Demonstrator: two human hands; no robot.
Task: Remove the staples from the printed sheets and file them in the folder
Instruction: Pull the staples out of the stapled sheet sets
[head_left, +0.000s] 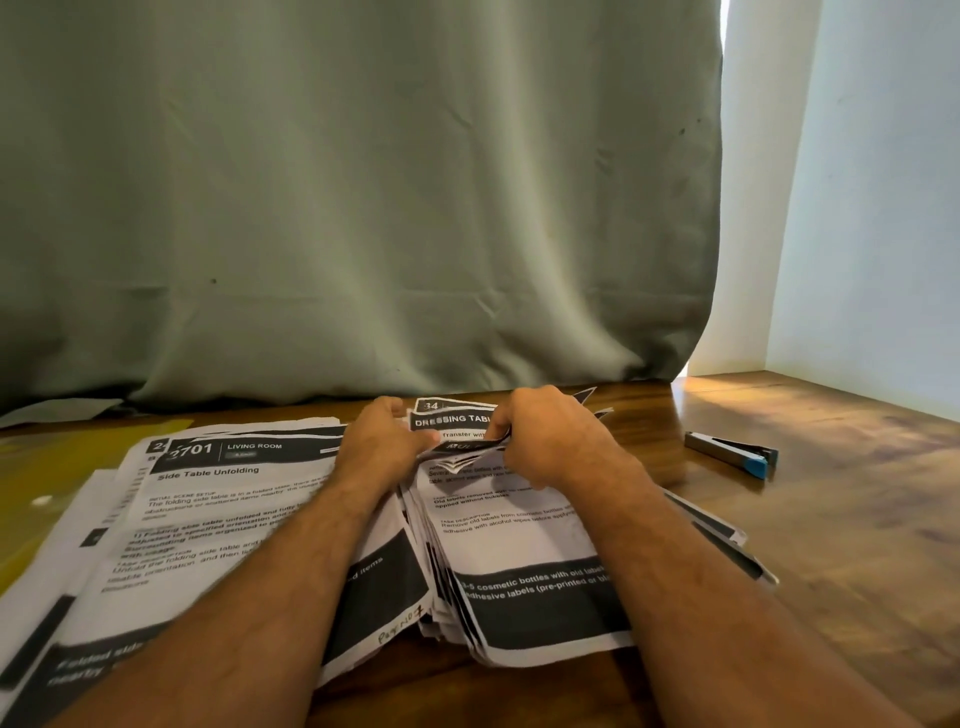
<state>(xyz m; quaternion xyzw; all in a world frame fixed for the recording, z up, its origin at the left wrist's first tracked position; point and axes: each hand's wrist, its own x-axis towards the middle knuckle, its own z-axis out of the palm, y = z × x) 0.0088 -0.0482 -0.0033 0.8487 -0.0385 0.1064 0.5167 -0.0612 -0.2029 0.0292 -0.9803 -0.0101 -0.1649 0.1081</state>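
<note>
Both hands work the top edge of a stack of printed sheets (514, 525) on a wooden surface (857, 499): the left hand (382, 441) and right hand (545, 436) pinch its curled corner, seemingly to pry out a staple. A stapler (732, 451) lies aside; a yellow folder (31, 467) waits at left under loose pages (208, 509).

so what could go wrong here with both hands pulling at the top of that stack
1. Both hands, left hand and right hand, pinch the top edge of the right stack, already crumpled there; a bare-fingered pull may tear the corner.
2. The stapler-like tool lies unused on the table, so a fingertip may get pricked.
3. The loose left pile overlaps the stack, so sheets could mix.
</note>
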